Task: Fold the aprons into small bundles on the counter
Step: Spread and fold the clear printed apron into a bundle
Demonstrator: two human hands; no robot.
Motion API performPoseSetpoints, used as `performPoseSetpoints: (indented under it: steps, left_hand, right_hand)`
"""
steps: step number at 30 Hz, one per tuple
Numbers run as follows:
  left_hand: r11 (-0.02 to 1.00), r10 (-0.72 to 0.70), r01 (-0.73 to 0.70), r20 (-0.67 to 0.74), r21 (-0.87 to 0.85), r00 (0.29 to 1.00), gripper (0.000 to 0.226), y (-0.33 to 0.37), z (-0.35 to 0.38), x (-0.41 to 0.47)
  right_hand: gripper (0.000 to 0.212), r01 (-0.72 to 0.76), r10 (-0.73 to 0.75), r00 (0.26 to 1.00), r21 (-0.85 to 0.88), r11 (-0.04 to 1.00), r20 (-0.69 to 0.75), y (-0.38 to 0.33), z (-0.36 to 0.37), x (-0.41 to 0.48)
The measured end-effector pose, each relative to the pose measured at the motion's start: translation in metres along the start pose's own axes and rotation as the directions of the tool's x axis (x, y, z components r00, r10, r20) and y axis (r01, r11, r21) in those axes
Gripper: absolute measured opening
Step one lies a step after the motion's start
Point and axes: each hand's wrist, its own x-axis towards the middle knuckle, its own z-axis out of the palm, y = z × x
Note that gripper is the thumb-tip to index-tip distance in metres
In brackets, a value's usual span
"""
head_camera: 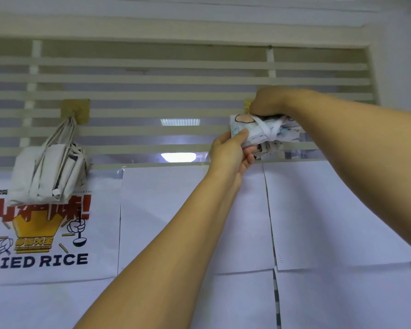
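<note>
A white printed apron bundle (267, 133), wrapped with its own white strap, is held up against the slatted wall at the right. My left hand (231, 151) grips its lower left end, thumb on top. My right hand (267, 102) comes over the bundle's top, fingers curled down onto it, and covers most of a gold wall hook (248, 103). Further left, a second white apron bundle (49, 173) hangs by its straps from another gold hook (76, 110).
White horizontal slats (176, 96) span the wall in front of me. Below them hang white paper sheets (318, 222) and a poster (45, 238) reading "FRIED RICE". No counter shows in this view.
</note>
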Motion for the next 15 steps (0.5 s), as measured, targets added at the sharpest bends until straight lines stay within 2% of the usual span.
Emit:
performPoseSetpoints:
  steps: [5, 11, 15]
  left_hand:
    - [0.998, 0.022, -0.020, -0.037, 0.053, 0.999, 0.033, -0.003, -0.004, -0.001]
    - [0.994, 0.077, -0.070, -0.076, 0.088, 0.994, 0.037, -0.023, -0.005, -0.015]
    - [0.992, 0.093, -0.083, -0.118, 0.092, 0.989, 0.039, -0.031, -0.002, -0.018]
  right_hand:
    - [0.029, 0.001, 0.000, 0.999, 0.023, 1.000, -0.046, 0.002, 0.006, 0.003]
    - [0.022, 0.020, 0.010, 0.963, 0.106, 0.994, -0.269, 0.016, 0.027, 0.008]
    - [0.018, 0.043, -0.007, 0.939, 0.098, 0.994, -0.343, 0.023, 0.039, 0.002]
